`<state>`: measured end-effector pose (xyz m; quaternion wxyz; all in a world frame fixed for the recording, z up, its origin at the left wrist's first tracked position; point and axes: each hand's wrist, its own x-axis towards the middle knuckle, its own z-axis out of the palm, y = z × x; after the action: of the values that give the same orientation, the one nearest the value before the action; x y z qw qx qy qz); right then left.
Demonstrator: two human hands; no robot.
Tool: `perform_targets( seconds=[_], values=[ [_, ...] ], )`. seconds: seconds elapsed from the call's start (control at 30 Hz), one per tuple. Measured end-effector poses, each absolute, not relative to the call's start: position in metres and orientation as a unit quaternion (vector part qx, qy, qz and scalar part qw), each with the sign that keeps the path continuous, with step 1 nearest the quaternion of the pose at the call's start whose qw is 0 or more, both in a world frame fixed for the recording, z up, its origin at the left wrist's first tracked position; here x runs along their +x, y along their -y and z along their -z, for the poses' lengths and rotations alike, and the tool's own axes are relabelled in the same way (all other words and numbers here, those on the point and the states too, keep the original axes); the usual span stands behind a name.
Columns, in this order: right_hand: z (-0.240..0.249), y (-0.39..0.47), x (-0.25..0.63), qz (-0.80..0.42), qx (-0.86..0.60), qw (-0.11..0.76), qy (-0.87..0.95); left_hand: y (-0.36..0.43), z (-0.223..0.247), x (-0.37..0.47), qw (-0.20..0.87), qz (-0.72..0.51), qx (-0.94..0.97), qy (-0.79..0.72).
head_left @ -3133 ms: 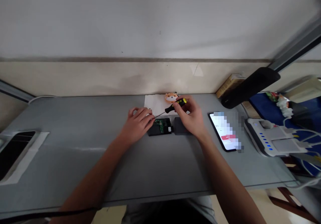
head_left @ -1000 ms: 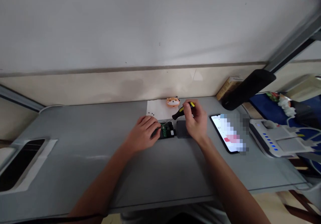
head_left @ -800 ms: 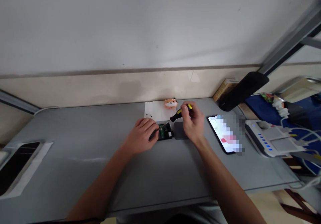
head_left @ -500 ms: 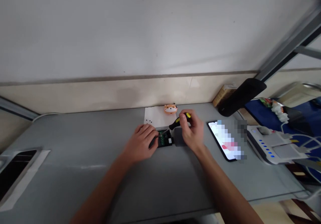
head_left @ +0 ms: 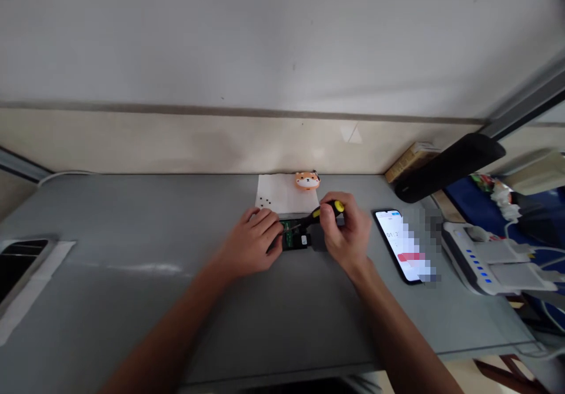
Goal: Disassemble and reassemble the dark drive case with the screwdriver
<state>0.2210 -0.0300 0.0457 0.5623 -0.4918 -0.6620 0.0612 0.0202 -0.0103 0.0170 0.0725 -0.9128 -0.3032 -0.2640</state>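
A small black device with a green circuit board [head_left: 289, 238] lies on the grey desk between my hands. My left hand [head_left: 257, 240] is closed on its left end, the fingers bent over the edge. A black and yellow screwdriver [head_left: 315, 214] is gripped in my right hand [head_left: 346, 229], tilted, with its tip at the green board. Part of a dark flat piece shows under and beside my right hand. Just behind the device, several tiny dark screws [head_left: 265, 201] rest on a white sheet of paper [head_left: 282, 191], and an orange animal-faced case [head_left: 307, 180] sits at its right.
To the right are a lit phone [head_left: 404, 247], a white power strip [head_left: 481, 264] with plugs and cables, a black cylinder [head_left: 445, 167] and a small box [head_left: 412, 160] by the wall. A dark-screened device [head_left: 20, 261] lies at the far left.
The camera view has shifted, so the desk items appear displaced. The screwdriver leans lower, its tip still at the board. My left hand stays on the device.
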Motion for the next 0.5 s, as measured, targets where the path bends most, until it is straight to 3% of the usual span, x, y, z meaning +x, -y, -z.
perform_targets(
  seconds=[0.5],
  values=[
    [-0.0449,0.03,0.2227,-0.091,-0.489,0.56,0.663,0.0156,-0.0155,0.0253,0.055,0.249,-0.922,0.291]
  ],
)
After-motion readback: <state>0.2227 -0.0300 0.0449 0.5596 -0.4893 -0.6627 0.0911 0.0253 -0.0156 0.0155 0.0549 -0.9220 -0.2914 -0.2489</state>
